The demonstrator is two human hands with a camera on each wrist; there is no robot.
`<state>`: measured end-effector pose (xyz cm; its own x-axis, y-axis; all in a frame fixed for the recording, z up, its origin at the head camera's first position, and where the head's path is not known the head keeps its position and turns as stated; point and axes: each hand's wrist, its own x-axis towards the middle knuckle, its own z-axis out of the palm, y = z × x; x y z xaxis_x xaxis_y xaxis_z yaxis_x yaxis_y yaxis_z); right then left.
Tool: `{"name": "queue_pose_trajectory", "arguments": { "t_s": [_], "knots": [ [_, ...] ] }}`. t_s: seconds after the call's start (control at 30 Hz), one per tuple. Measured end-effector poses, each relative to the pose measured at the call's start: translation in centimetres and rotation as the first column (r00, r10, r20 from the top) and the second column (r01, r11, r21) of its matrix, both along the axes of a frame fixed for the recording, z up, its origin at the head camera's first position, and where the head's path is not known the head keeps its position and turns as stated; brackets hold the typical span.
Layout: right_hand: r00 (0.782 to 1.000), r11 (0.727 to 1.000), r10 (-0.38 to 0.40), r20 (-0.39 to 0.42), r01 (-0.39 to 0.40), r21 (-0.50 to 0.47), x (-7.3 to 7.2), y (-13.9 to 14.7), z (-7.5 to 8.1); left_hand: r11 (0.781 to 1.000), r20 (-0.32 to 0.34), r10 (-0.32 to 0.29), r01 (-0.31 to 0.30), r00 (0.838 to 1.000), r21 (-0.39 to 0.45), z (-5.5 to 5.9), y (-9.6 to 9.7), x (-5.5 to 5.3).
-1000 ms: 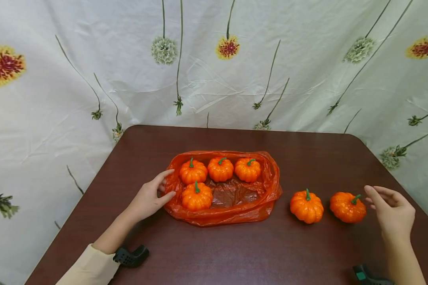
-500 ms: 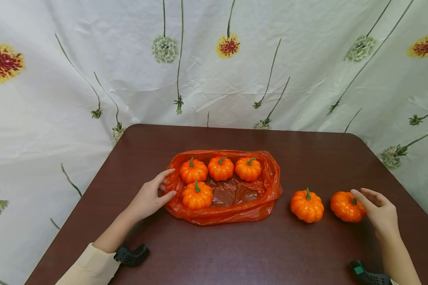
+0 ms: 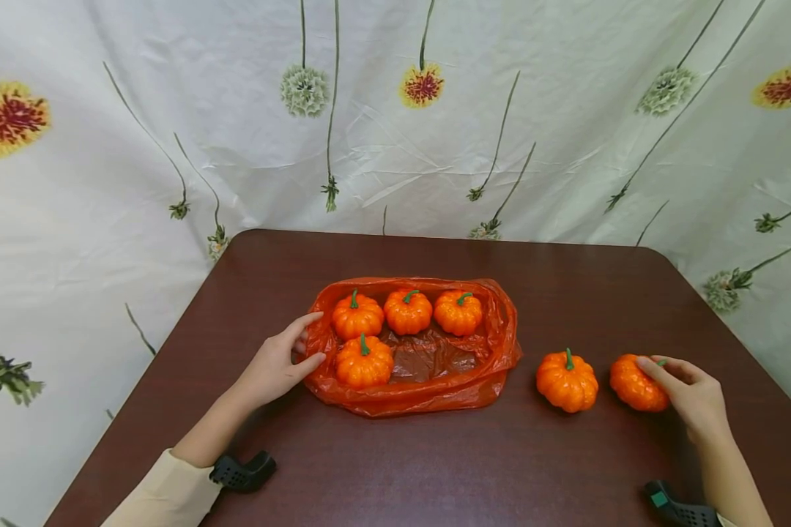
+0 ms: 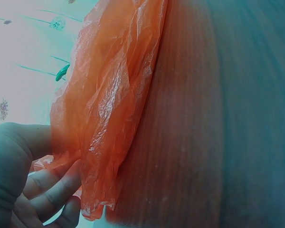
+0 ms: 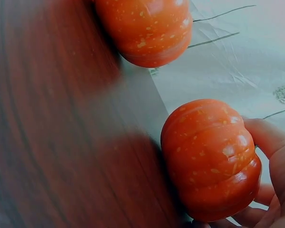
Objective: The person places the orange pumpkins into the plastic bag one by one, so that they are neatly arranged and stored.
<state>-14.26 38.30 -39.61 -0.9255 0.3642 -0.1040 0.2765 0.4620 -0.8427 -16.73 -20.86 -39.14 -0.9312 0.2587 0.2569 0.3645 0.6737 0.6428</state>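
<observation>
My left hand [image 3: 278, 366] pinches the left rim of an orange-red plastic bag [image 3: 428, 401], its thumb and fingers on either side of the thin film [image 4: 109, 104]. The bag's mouth lies wide, with several small orange pumpkins [image 3: 365, 362] inside, in a back row and at front left. On the right of the table, my right hand [image 3: 695, 399] grips another pumpkin [image 3: 633, 384], thumb on top near the green stem and fingers around the far side. In the right wrist view this pumpkin [image 5: 209, 161] sits against the palm side, low by the tabletop.
A further pumpkin [image 3: 567, 382] stands on the dark wooden table [image 3: 428, 476] between the bag and my right hand. Behind the table hangs a pale flowered cloth [image 3: 382, 146]. Black wrist devices [image 3: 242, 473] are worn on both arms.
My right hand has moved left onto the rightmost pumpkin and closed around it; the pumpkin has shifted slightly left. My left hand keeps its place at the bag's rim.
</observation>
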Motion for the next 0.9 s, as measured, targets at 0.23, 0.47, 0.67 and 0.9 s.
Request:
{"name": "queue_pose_trajectory", "arguments": {
  "t_s": [0.23, 0.47, 0.67, 0.9],
  "knots": [
    [1.0, 1.0, -0.003, -0.015, 0.003, 0.025, 0.0, -0.1, 0.1, 1.0, 0.006, 0.001, -0.001, 1.0, 0.002, 0.1, 0.0, 0.1],
    [0.999, 0.999, -0.031, -0.031, 0.031, 0.016, 0.0, -0.4, 0.4, 1.0, 0.016, 0.003, -0.003, 1.0, 0.0, 0.1, 0.0, 0.1],
    [0.997, 0.999, -0.048, -0.063, 0.048, -0.009, -0.1, -0.9, 1.0, 1.0, 0.019, 0.005, -0.005, 1.0, 0.002, 0.0, 0.0, 0.0],
    [0.991, 0.999, -0.049, -0.124, 0.049, -0.006, -0.5, -2.0, 2.6, 1.0, 0.019, 0.006, -0.006, 1.0, 0.007, 0.1, 0.1, 0.0]
  ]
}}
